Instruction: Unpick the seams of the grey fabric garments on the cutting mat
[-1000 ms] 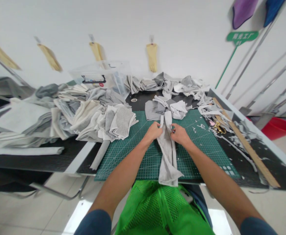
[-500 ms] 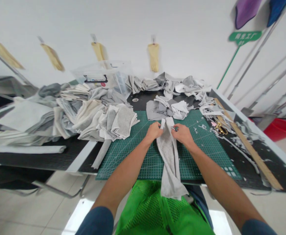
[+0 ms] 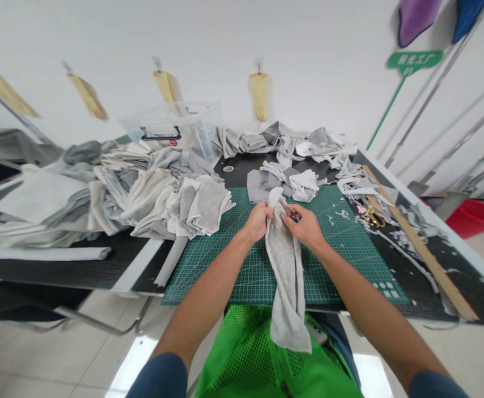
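Note:
A long strip of light grey cloth point(image 3: 281, 265) hangs between my hands, its upper end folded over and its lower end lying past the table edge against the green mesh vest point(image 3: 242, 354). My left hand point(image 3: 258, 220) is closed on the strip's left edge near the top. On the opposite edge, my right hand point(image 3: 303, 224) is closed, with a small dark, metallic-looking tool point(image 3: 295, 215) among its fingers; its kind is not clear. Beneath both hands lies the green cutting mat point(image 3: 217, 260).
Grey cloth pieces are piled at the left point(image 3: 175, 204) and at the back point(image 3: 275, 179). Along the right side lie a wooden ruler point(image 3: 424, 243), gold-handled scissors point(image 3: 375, 218) and scraps. A clear plastic box point(image 3: 171, 124) stands behind the left pile; a red bucket point(image 3: 474, 215) is beyond the table.
The strip's top has turned from two separate upright edges into one folded-over flap. Its lower end has dropped slightly, and the dark tool in my right hand now shows more.

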Tool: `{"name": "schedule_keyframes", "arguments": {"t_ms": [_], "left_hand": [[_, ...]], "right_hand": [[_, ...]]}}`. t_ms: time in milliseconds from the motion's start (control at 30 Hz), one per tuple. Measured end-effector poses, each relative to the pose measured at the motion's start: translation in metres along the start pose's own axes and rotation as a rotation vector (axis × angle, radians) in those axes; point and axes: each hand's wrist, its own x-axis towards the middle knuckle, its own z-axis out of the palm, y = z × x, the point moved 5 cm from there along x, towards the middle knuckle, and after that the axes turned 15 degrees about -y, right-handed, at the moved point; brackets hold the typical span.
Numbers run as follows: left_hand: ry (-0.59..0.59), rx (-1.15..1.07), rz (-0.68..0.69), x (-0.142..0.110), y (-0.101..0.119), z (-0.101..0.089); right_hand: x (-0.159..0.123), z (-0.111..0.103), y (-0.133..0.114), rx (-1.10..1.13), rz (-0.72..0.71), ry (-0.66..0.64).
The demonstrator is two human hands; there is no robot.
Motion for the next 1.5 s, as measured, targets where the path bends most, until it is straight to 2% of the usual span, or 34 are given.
{"name": "schedule_keyframes", "arguments": {"t_ms": [100, 200, 300, 367, 467, 533, 600, 700, 800, 900, 1000, 1067, 1167, 1267, 1500], "left_hand": [[-0.031, 0.034, -0.017, -0.002, 0.002, 0.003], [0.006, 0.141, 0.003, -0.006, 0.004, 0.004], [-0.007, 0.269, 0.014, -0.009, 0.007, 0.009], [-0.099, 0.353, -0.012, -0.011, 0.007, 0.016], [-0.291, 0.461, -0.053, -0.015, 0.008, 0.030], [-0.360, 0.517, -0.054, -0.017, 0.011, 0.034], [-0.349, 0.563, -0.053, -0.017, 0.014, 0.032], [-0.292, 0.630, -0.063, -0.016, 0.016, 0.025], [-0.338, 0.701, -0.065, -0.017, 0.014, 0.027], [-0.386, 0.737, -0.049, -0.018, 0.013, 0.035], [-0.344, 0.766, -0.017, -0.017, 0.014, 0.039], [-0.257, 0.798, 0.035, -0.015, 0.017, 0.037], [-0.087, 0.781, 0.142, -0.014, 0.024, 0.028], [0.008, 0.670, 0.208, -0.013, 0.028, 0.017], [0.193, 0.553, 0.207, -0.011, 0.025, 0.000]], "right_hand": [[0.000, -0.001, -0.002, 0.010, -0.012, -0.024], [0.000, -0.005, -0.006, 0.010, -0.039, -0.022], [-0.001, -0.016, -0.006, 0.083, -0.037, 0.112], [-0.003, -0.021, -0.005, 0.173, -0.027, 0.165], [-0.001, -0.017, -0.002, 0.315, -0.004, 0.034], [0.000, -0.012, -0.001, 0.353, 0.006, -0.068], [0.000, -0.012, -0.003, 0.317, -0.012, -0.093], [-0.001, -0.016, -0.012, 0.170, -0.112, -0.048], [-0.001, -0.015, -0.020, 0.090, -0.206, -0.049], [0.001, -0.008, -0.015, 0.163, -0.176, -0.134], [0.002, -0.008, -0.005, 0.217, -0.103, -0.091], [0.002, -0.013, -0.001, 0.210, -0.083, -0.032], [0.001, -0.017, -0.002, 0.236, -0.085, -0.010], [-0.001, -0.019, -0.002, 0.323, -0.078, 0.001], [0.001, -0.021, 0.007, 0.406, 0.056, 0.084]]}}
